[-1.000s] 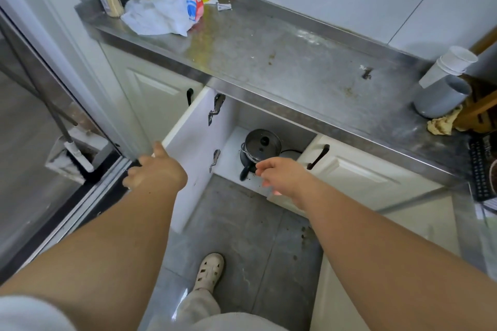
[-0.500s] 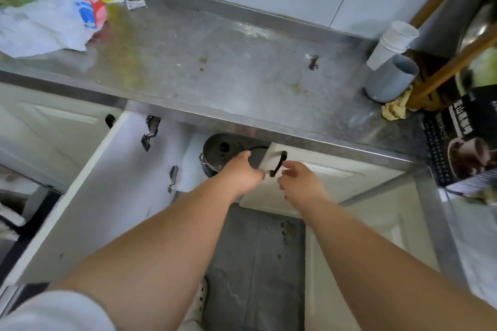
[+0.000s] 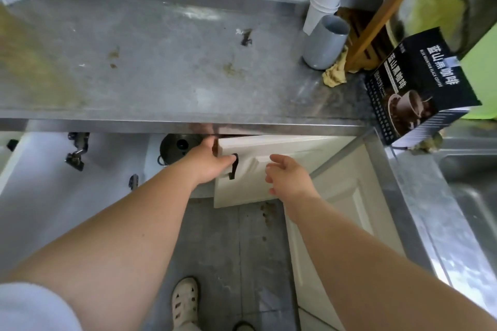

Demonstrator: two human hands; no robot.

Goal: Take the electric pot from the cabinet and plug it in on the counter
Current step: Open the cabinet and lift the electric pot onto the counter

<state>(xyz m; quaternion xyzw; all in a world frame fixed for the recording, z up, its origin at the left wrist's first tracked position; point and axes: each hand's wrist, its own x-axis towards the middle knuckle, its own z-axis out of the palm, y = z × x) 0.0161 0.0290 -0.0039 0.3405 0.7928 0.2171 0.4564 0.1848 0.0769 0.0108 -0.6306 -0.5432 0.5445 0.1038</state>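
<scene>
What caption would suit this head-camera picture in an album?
Left hand on the right cabinet door's black handle, right hand open beside it, electric pot waiting inside under the counter.

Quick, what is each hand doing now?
Left hand: grips the black door handle.
Right hand: open, holds nothing.

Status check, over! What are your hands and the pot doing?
Left hand on the right door's handle. Right hand open, holding nothing. Electric pot in cabinet, partly behind right door.
</scene>
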